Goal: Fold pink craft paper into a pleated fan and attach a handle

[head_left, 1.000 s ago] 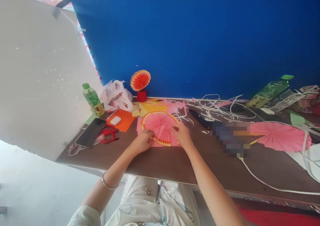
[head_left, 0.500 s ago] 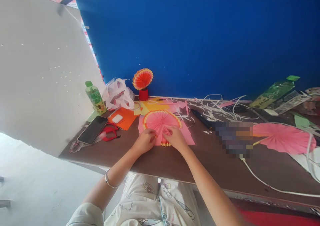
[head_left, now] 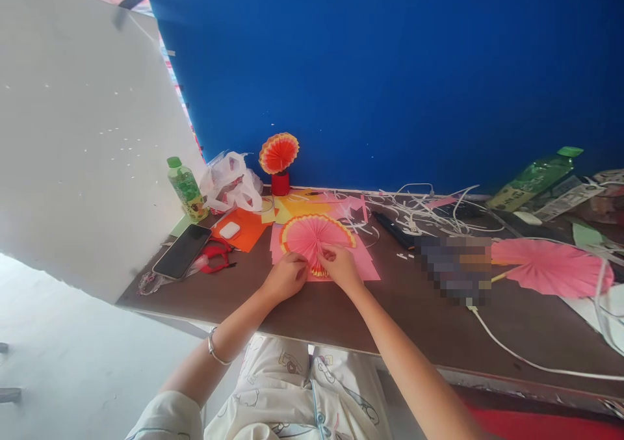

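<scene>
A pleated pink paper fan [head_left: 316,231] with a yellow and orange rim lies spread in front of me, over flat sheets of pink paper [head_left: 364,264]. On its lower left side my left hand [head_left: 291,273] is closed, its fingers pinching the fan's edge. My right hand [head_left: 337,262] pinches the pleats near the fan's centre on the right. Between the two hands, the fan's lower folds bunch together, with their yellow tips toward me. My fingers partly cover the lower part of the fan.
At left are a phone [head_left: 182,251], red-handled scissors [head_left: 214,257], an earbud case [head_left: 229,230] and a green-capped bottle [head_left: 187,190]. A red paper fan flower [head_left: 279,153] stands at the back. White cables [head_left: 458,216] and another pink fan [head_left: 556,268] lie at right.
The lower folds between my hands have drawn up and look shorter than before. My right hand has shifted slightly, its fingers now nearer the fan's centre.
</scene>
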Available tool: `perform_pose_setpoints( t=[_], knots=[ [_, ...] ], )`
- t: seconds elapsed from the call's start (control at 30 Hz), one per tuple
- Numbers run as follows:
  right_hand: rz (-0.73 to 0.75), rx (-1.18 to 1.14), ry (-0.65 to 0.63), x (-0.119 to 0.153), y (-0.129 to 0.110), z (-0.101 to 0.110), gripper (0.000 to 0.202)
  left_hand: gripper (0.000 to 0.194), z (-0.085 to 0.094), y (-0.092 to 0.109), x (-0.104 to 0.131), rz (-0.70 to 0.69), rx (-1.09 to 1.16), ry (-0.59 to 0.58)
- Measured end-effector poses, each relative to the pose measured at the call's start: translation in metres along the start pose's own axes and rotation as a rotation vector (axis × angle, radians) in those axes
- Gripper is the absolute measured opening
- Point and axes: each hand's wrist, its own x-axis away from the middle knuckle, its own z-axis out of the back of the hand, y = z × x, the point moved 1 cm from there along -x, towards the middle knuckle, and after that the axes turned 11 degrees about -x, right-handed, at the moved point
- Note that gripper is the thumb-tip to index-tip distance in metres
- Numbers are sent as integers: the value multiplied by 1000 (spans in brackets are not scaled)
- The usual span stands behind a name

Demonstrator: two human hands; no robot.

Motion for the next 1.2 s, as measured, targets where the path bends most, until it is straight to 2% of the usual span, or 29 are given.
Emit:
perform_pose_setpoints(
  t=[0.17, 0.47, 0.77, 1.2],
  knots=[
    [-5, -11, 2, -1, 1, -1, 20, 20, 0, 1, -1, -39, -1, 6],
    [-5, -29, 6, -1, 2, -3, 24, 23, 3, 3, 0, -48, 24, -1],
    [2, -53, 8, -1, -4, -4, 18, 23, 1, 3, 1, -60, 10, 8],
    [-21, -134, 10, -2, 2, -6, 24, 22, 3, 6, 1, -53, -43, -8]
  ],
)
